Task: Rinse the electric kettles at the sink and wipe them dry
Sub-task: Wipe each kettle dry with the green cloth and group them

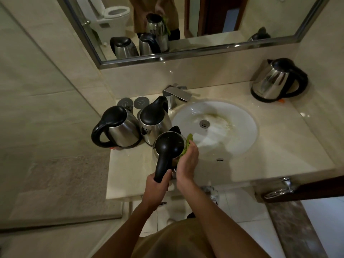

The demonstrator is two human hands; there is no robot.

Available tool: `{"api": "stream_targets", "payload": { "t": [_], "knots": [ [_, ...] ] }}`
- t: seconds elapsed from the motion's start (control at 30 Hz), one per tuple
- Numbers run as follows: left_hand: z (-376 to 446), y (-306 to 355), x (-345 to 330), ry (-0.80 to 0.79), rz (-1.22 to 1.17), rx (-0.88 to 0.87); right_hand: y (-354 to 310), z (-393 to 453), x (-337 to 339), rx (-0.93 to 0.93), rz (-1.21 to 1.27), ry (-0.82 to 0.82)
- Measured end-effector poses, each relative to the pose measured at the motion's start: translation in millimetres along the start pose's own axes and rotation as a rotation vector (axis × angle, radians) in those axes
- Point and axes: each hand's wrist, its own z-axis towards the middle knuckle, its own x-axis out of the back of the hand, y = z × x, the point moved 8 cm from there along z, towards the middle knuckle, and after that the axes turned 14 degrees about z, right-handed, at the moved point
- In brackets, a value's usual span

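Note:
My left hand (158, 185) grips the black handle of a steel electric kettle (168, 146), held over the counter at the sink's left rim. My right hand (187, 163) presses a green cloth (188, 144) against the kettle's right side, fingers curled round the cloth. Two more steel kettles with black lids stand on the counter to the left, one (117, 127) at the far left and one (154, 118) beside the tap. A fourth kettle (275, 81) stands at the back right corner. The white round sink (232, 116) holds no kettle.
A chrome tap (176, 95) sits behind the sink at its left. Two grey round kettle bases (133, 103) lie at the back left of the counter (279, 146). A mirror (186, 21) hangs above. A door with a metal handle (279, 190) is at the lower right.

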Motion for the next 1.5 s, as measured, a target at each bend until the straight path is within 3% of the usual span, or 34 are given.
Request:
{"api": "stream_targets", "payload": {
  "t": [0.07, 0.1, 0.23, 0.3, 0.37, 0.47, 0.67, 0.77, 0.93, 1.13, 1.23, 1.4, 1.5],
  "knots": [
    [-3, 2, 0, 0.013, 0.01, 0.006, -2, 8, 3, 0.046, -0.109, -0.05],
    [-3, 3, 0, 0.019, 0.017, 0.009, 7, 15, 7, -0.016, -0.102, -0.067],
    [-8, 8, 4, 0.069, 0.082, 0.003, 67, 17, 28, -0.52, 0.083, -0.056],
    [-11, 15, 10, 0.122, 0.164, -0.04, 79, 3, 30, -0.613, 0.142, -0.038],
    [-10, 21, 17, 0.191, 0.235, -0.069, 63, -12, 21, -0.57, 0.196, -0.038],
    [0, 42, 27, 0.346, 0.34, -0.131, 28, -14, 10, -0.346, 0.223, -0.105],
    [31, 104, 20, 0.542, 0.721, -0.318, -11, -3, 43, -0.087, -0.266, -0.201],
    [46, 113, 13, 0.49, 0.805, -0.313, -25, 22, 69, -0.059, -0.418, -0.151],
    [55, 107, 11, 0.435, 0.765, -0.25, -50, 40, 81, -0.084, -0.311, -0.061],
    [57, 102, 11, 0.381, 0.655, -0.229, -38, 23, 26, -0.003, -0.298, -0.191],
    [55, 104, 10, 0.382, 0.681, -0.253, -28, 25, 2, 0.028, -0.261, -0.162],
    [55, 105, 11, 0.362, 0.678, -0.233, -23, 74, -5, -0.122, -0.248, -0.177],
    [54, 104, 12, 0.349, 0.648, -0.212, -7, 96, 7, -0.16, -0.276, -0.095]
  ]
}}
